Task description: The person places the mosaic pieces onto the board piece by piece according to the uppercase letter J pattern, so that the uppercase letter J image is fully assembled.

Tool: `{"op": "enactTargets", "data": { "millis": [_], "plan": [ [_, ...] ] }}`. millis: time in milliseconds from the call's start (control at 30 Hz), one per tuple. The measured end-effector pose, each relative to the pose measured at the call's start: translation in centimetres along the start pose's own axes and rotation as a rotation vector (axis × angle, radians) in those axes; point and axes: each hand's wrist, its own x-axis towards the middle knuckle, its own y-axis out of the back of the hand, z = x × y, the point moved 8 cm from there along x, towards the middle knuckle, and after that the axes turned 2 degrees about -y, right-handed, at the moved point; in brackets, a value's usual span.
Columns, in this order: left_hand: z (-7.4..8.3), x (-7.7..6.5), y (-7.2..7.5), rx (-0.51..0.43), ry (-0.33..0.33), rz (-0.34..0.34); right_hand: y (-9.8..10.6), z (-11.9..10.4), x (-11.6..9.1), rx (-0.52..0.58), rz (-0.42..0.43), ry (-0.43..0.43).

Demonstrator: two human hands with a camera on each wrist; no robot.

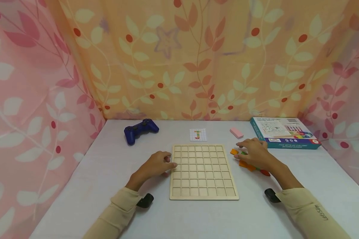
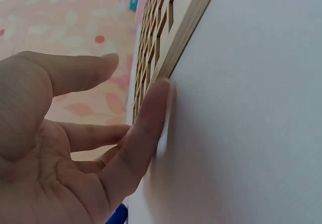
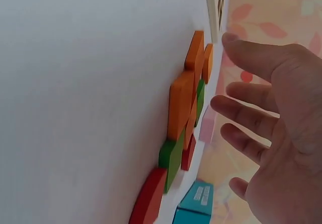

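Observation:
A pale wooden grid board (image 1: pixel 202 172) lies flat on the table with its squares bare. At its left edge is my left hand (image 1: pixel 155 164), fingers loosely bent; in the left wrist view a fingertip (image 2: pixel 157 95) touches the board's side, and the thumb stands free. Over a small group of blocks right of the board hovers my right hand (image 1: pixel 255 153), fingers apart and nothing in them. The right wrist view shows orange blocks (image 3: pixel 180 105), green blocks (image 3: pixel 172 158) and red blocks (image 3: pixel 149 196) lying close together, partly hiding one another.
Behind the board lies a small card (image 1: pixel 198 135) with a coloured pattern on a grid. A pink block (image 1: pixel 236 132) is near it. A boxed game (image 1: pixel 285 132) sits at the back right, a blue game controller (image 1: pixel 141 130) at the back left. Patterned curtains surround the table.

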Motion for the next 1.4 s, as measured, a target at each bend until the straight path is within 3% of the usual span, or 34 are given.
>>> {"op": "enactTargets", "data": {
  "millis": [300, 533, 800, 1000, 1400],
  "plan": [
    [0.3, -0.2, -0.4, -0.031, 0.029, -0.003, -0.6, -1.4, 0.8, 0.040, -0.019, 0.019],
    [0.1, -0.7, -1.0, -0.166, 0.051, -0.047, -0.9, -1.4, 1.0, 0.083, -0.028, -0.017],
    [0.2, -0.8, -1.1, -0.173, 0.042, -0.042, -1.3, -1.2, 1.2, 0.075, -0.035, -0.042],
    [0.4, -0.9, -1.1, -0.154, 0.055, -0.038, -1.2, -2.4, 1.1, 0.127, -0.003, 0.006],
    [0.3, -0.9, -1.1, -0.166, 0.046, -0.035, -1.7, -7.3, 2.1, 0.212, 0.008, 0.152]
  ]
}}
